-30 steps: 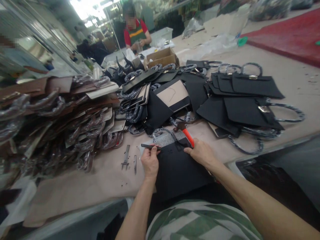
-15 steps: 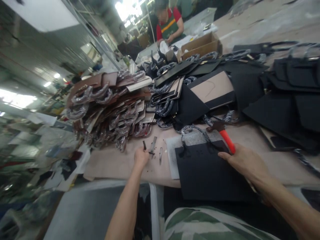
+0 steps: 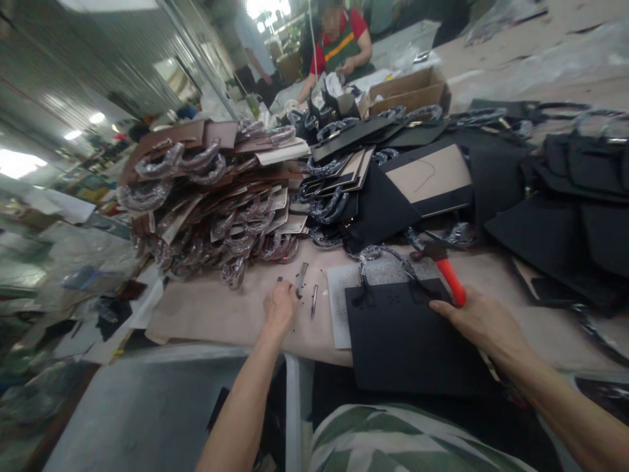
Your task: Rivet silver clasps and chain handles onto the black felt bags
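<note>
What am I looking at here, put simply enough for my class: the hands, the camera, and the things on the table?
No machine here. One camera, worn on the head, looks forward and down at a person's bare hands. The right hand grips a red-handled hammer above a black bag panel. The left hand is beside a slim metal rod; whether its fingers hold anything is unclear. Farther back on the table lie piled brown bag panels, with more black ones beside them.

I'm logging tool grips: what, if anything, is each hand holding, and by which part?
The right hand holds the hammer by its orange handle. A dark piece shows at the left hand; whether it is gripped cannot be told.
</note>
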Tool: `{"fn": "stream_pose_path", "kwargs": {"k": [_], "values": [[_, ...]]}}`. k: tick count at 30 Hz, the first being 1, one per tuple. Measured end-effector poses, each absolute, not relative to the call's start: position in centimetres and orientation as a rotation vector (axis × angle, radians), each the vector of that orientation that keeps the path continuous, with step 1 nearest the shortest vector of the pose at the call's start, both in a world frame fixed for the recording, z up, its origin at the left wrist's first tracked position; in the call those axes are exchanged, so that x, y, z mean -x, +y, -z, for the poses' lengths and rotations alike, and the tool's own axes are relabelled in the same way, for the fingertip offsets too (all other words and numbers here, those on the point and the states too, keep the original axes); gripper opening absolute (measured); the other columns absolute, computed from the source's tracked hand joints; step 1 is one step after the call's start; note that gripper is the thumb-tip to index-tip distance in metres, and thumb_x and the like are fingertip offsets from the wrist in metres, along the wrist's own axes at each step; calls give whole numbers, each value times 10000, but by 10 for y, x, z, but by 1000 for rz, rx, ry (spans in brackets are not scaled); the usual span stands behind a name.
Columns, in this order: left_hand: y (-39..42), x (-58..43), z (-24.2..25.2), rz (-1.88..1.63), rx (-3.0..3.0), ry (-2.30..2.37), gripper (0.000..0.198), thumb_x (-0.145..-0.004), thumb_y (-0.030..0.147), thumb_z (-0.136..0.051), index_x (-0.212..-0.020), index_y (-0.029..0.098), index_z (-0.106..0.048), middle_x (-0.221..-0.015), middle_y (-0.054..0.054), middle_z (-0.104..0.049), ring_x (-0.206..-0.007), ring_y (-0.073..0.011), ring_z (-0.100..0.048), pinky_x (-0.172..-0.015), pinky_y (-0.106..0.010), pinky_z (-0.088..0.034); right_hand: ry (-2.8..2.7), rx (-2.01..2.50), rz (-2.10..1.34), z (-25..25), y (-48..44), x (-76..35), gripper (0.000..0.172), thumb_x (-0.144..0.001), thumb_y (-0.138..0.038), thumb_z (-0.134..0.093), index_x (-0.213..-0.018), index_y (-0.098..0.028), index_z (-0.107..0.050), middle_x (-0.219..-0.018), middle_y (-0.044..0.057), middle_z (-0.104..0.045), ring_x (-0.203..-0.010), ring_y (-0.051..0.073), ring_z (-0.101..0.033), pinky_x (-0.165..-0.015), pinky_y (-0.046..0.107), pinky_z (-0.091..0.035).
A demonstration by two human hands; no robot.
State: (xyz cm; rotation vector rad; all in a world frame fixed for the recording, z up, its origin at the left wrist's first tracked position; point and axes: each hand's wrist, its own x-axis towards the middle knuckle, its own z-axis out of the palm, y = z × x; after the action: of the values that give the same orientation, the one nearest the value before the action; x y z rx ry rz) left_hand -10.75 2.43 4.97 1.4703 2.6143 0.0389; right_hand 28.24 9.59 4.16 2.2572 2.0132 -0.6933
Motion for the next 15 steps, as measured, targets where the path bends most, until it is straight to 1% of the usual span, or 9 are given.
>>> {"fn": "stream_pose_path", "kwargs": {"k": [3, 5, 11, 13, 15], "values": [[28, 82, -46, 24, -1461, 2411, 292, -905, 438, -584, -836, 207, -748, -881, -119, -773, -887, -259, -717, -728, -300, -466, 1979, -2259, 694, -44, 95, -281, 479, -907, -590, -565, -1116, -164, -628, -924, 178, -707, -851, 343, -673, -638, 363, -419], [33, 72, -41, 81, -1402, 2370, 297, -864, 466, -639, -764, 202, -733, -837, -127, -769, -855, -269, -721, -691, -304, -458, 1968, -2261, 701, -46, 93, -280, 477, -914, -577, -570, -1132, -156, -623, -948, 174, -714, -875, 331, -679, -651, 351, -414], [48, 73, -30, 161, -1329, 2369, 204, -816, 366, -674, -687, 208, -685, -844, -122, -775, -879, -280, -732, -677, -304, -467, 1950, -2287, 697, -50, 89, -278, 449, -905, -560, -608, -1115, -164, -628, -954, 147, -724, -902, 298, -689, -656, 323, -389], [50, 78, -28, 166, -1349, 2339, 197, -790, 307, -673, -625, 203, -649, -779, -116, -763, -854, -276, -734, -671, -299, -475, 1945, -2289, 693, -49, 89, -279, 451, -907, -567, -605, -1108, -163, -624, -961, 144, -723, -906, 294, -690, -646, 319, -378], [47, 81, -29, 36, -1348, 2320, 224, -779, 278, -654, -575, 203, -602, -643, -87, -719, -760, -254, -729, -641, -285, -484, 1944, -2291, 696, -48, 88, -280, 453, -906, -570, -605, -1108, -165, -620, -970, 141, -723, -901, 287, -691, -637, 314, -369]]}}
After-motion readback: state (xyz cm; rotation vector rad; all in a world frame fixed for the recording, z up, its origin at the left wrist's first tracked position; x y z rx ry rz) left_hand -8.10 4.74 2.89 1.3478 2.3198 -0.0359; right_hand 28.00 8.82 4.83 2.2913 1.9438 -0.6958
